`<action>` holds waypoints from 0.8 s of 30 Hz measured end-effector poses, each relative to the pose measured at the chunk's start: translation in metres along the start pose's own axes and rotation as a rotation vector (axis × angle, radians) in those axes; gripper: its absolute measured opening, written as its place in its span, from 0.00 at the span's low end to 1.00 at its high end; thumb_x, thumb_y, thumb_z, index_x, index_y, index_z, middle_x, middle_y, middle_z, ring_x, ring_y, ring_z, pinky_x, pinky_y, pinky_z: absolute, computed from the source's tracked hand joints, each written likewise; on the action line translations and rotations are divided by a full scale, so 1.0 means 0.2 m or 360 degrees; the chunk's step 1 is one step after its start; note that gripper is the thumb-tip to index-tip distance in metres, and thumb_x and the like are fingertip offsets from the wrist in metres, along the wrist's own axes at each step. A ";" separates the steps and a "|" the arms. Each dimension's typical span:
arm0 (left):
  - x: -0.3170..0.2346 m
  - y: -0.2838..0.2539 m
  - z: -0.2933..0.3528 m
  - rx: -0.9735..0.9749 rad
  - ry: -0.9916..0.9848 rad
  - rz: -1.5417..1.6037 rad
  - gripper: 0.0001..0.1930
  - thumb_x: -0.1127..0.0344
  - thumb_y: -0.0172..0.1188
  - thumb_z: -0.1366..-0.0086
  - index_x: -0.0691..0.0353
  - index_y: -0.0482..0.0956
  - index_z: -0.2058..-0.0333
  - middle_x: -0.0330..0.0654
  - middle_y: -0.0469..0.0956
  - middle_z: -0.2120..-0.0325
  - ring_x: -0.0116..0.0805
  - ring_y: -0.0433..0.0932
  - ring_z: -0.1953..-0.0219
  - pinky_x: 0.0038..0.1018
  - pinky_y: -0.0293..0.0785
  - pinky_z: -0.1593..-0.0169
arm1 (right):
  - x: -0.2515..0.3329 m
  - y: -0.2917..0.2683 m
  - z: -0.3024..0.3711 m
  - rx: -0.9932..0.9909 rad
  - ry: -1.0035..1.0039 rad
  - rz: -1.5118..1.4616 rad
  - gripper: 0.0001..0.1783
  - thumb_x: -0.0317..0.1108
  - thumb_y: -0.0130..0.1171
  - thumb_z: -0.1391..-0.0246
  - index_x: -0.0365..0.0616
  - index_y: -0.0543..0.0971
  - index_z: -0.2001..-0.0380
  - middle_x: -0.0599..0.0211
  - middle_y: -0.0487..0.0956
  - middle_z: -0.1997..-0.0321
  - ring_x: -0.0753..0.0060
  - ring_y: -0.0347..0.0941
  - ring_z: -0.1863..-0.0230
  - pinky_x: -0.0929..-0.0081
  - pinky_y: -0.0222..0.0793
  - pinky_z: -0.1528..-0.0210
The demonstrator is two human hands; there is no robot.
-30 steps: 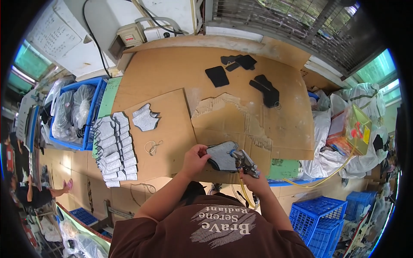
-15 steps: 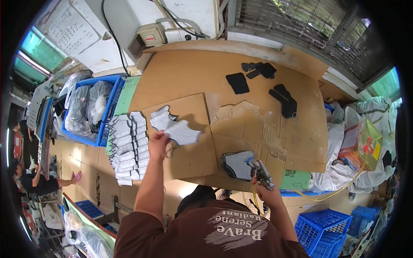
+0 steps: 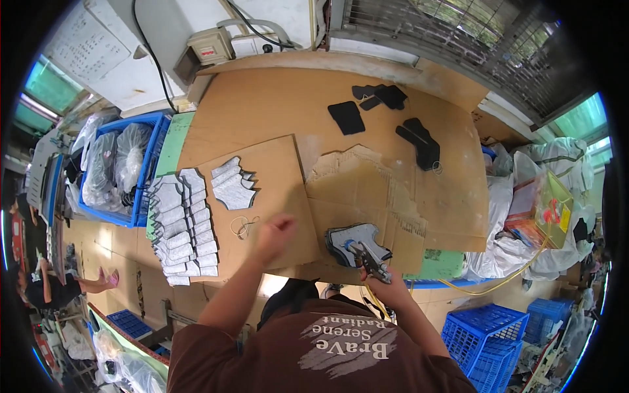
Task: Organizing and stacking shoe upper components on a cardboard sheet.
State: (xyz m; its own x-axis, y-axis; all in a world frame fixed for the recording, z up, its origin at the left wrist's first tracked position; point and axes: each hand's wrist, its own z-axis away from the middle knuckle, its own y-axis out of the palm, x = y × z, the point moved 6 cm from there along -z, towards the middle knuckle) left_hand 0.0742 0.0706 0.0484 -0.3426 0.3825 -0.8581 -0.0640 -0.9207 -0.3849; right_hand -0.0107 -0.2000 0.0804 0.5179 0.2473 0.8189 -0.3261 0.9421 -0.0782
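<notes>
My right hand (image 3: pixel 381 279) grips a metal spray gun (image 3: pixel 372 262) with a blue part at its front end. The gun lies over a stack of grey cut pieces with dark edges (image 3: pixel 362 237) at the table's near edge. Left of that stack, my left hand (image 3: pixel 275 237) hovers over the cardboard sheet (image 3: pixel 282 170), smeared by motion, with no piece visible in it. Farther left on the sheet, a few overlapping grey pieces (image 3: pixel 234 190) lie fanned out, above loose rubber bands (image 3: pixel 242 226). Two long overlapping rows of grey pieces (image 3: pixel 175 226) cover the left side.
Black cut pieces (image 3: pixel 346 118) lie at the table's far right. Torn cardboard (image 3: pixel 367 177) covers the middle. A blue crate (image 3: pixel 141 203) with plastic bags stands left; white sacks (image 3: pixel 501 209) stand right. A yellow hose (image 3: pixel 481 291) crosses the right side; blue crates (image 3: pixel 485 331) stand below.
The grey piece in my left hand now lies with the small fanned group. That hand has moved right, toward the stack. My right hand has shifted the spray gun slightly left, over the stack.
</notes>
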 end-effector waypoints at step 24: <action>-0.07 0.39 0.14 0.0000 0.0419 0.0141 0.16 0.75 0.63 0.55 0.65 0.73 0.65 0.40 0.71 0.76 0.29 0.71 0.75 0.23 0.70 0.67 | -0.03 -0.15 0.04 -0.0265 0.0120 -0.0022 0.10 0.32 0.55 0.53 0.40 0.73 0.67 0.74 0.73 0.72 0.82 0.67 0.69 0.81 0.63 0.64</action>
State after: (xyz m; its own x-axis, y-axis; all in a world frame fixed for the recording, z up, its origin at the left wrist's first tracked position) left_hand 0.0473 -0.0082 0.0397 -0.0915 0.3076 -0.9471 -0.0447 -0.9514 -0.3047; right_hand -0.0104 -0.2313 0.0813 0.5813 0.2447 0.7760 -0.1867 0.9684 -0.1655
